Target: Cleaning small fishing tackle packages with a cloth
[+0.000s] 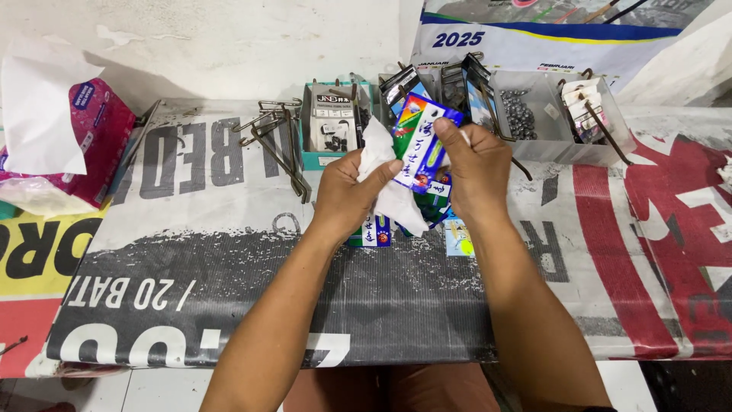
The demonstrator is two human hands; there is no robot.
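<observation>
My left hand (347,197) holds a crumpled white tissue (385,179) pressed against a small blue, green and red packet (422,145). My right hand (474,169) grips that packet by its right side, thumb on top, tilting it above the table. Several similar small packets (377,230) lie on the table beneath both hands, partly hidden by the tissue and my fingers.
A printed banner (229,252) covers the table. Metal display hooks (278,145) lie at the back left of my hands. A teal box of packets (332,126) and clear plastic bins (534,114) with small grey weights stand behind. A red tissue pack (95,137) sits far left.
</observation>
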